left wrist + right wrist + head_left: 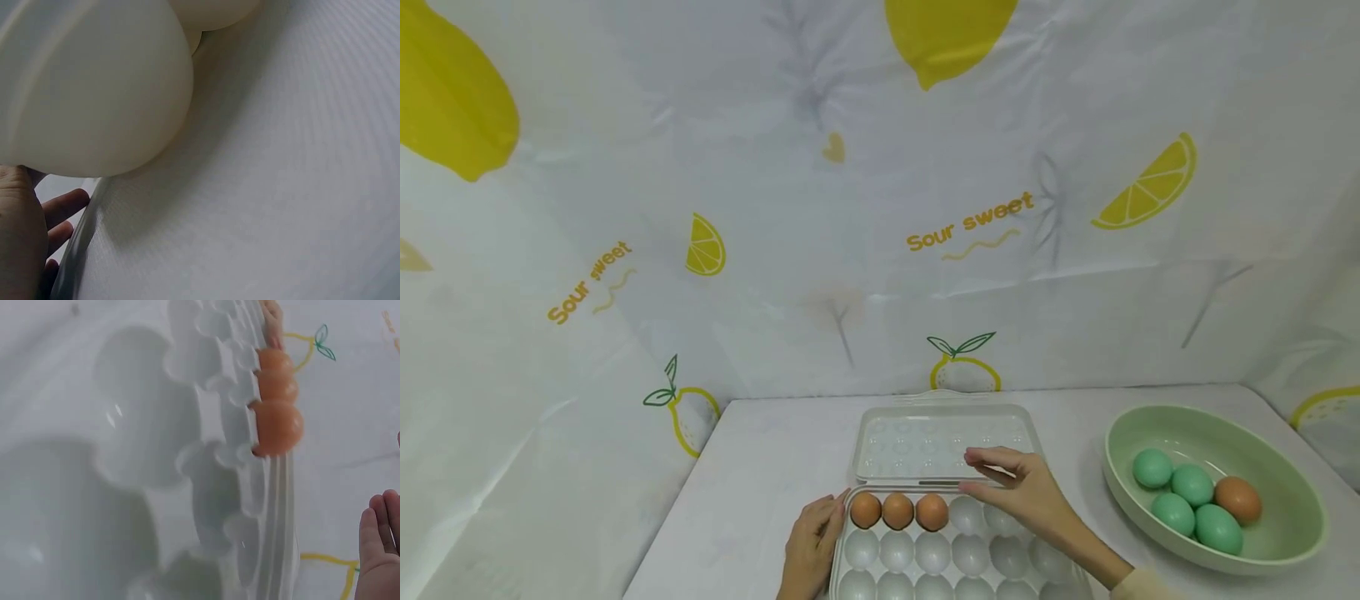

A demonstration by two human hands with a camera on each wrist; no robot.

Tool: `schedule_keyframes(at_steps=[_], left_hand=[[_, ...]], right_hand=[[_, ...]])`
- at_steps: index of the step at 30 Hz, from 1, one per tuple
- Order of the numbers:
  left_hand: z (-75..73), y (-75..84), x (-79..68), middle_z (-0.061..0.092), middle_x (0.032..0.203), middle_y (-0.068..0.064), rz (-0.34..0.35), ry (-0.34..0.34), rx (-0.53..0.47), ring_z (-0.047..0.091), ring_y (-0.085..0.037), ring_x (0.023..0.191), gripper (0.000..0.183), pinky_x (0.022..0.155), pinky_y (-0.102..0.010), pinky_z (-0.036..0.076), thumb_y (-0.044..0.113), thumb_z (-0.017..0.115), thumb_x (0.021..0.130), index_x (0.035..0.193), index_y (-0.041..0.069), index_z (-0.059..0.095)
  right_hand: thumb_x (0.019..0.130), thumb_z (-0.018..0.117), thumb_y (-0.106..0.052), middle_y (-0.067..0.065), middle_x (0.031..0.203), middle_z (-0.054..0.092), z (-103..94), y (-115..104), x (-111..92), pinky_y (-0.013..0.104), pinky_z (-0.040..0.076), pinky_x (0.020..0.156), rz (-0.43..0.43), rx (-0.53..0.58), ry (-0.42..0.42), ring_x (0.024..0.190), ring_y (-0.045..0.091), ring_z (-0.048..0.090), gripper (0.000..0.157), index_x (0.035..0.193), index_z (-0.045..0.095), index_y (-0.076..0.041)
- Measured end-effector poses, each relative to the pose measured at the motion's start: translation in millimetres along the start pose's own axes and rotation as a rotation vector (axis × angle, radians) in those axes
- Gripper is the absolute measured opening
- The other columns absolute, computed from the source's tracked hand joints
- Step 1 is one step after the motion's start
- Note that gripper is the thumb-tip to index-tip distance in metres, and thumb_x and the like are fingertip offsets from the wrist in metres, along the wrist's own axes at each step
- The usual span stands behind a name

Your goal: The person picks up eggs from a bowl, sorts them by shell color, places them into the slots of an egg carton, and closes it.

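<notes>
A pale plastic egg tray [951, 550] stands at the table's front, its round cups in rows. Three brown eggs [898, 511] fill the left cups of the back row; the other visible cups hold nothing. My left hand [812, 542] rests along the tray's left side, fingertips right at the back corner. The left wrist view shows its fingers [65, 209] extended beside the tray's rounded underside. Over the tray's back right part hovers my right hand [1026, 492], fingers loosely extended, thumb apart, with nothing held. Its fingers [370, 531] also appear in the right wrist view.
Behind the tray lies its clear lid [943, 417], opened back flat and dimpled. To the right, a large pale green bowl [1277, 467] contains several green eggs [1192, 485] and one brown egg [1237, 500]. A lemon-printed sheet [865, 250] hangs behind the white table [760, 467].
</notes>
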State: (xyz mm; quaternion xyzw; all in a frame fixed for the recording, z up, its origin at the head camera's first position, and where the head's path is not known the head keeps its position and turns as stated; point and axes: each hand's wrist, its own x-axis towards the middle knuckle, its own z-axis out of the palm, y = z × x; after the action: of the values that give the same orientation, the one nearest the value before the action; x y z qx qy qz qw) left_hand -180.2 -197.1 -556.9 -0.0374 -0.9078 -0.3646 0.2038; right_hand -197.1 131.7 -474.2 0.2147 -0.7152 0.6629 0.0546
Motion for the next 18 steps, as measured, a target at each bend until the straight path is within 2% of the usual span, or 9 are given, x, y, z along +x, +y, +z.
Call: schedule_keyframes(at_steps=[9, 12, 18], left_hand=[[-0.2, 0.3, 0.6, 0.077, 0.118, 0.002, 0.011, 0.011, 0.0, 0.069, -0.025, 0.114, 0.023, 0.1, -0.049, 0.057, 0.026, 0.06, 0.103, 0.115, 0.023, 0.079], [0.3, -0.2, 0.5, 0.077, 0.117, 0.003, 0.02, 0.016, 0.004, 0.069, -0.025, 0.114, 0.023, 0.1, -0.049, 0.057, 0.026, 0.06, 0.103, 0.115, 0.023, 0.079], [0.7, -1.4, -0.3, 0.077, 0.118, 0.001, 0.004, 0.013, 0.019, 0.069, -0.025, 0.115, 0.024, 0.1, -0.051, 0.057, 0.027, 0.06, 0.103, 0.118, 0.024, 0.078]], right_hand=[[0.084, 0.079, 0.004, -0.02, 0.111, 0.074, -40.4, -7.7, -0.9, 0.017, 0.059, 0.092, 0.021, -0.042, 0.112, 0.106, -0.005, 0.07, 0.041, 0.122, 0.067, 0.012], [0.084, 0.078, 0.005, -0.019, 0.11, 0.074, -50.5, -8.5, -4.1, 0.017, 0.059, 0.091, 0.025, -0.044, 0.129, 0.106, -0.006, 0.07, 0.04, 0.122, 0.068, 0.011], [0.087, 0.078, -0.002, -0.022, 0.114, 0.071, -70.9, -12.3, -10.9, 0.015, 0.057, 0.094, 0.09, -0.1, 0.142, 0.11, -0.008, 0.068, 0.044, 0.128, 0.066, 0.008]])
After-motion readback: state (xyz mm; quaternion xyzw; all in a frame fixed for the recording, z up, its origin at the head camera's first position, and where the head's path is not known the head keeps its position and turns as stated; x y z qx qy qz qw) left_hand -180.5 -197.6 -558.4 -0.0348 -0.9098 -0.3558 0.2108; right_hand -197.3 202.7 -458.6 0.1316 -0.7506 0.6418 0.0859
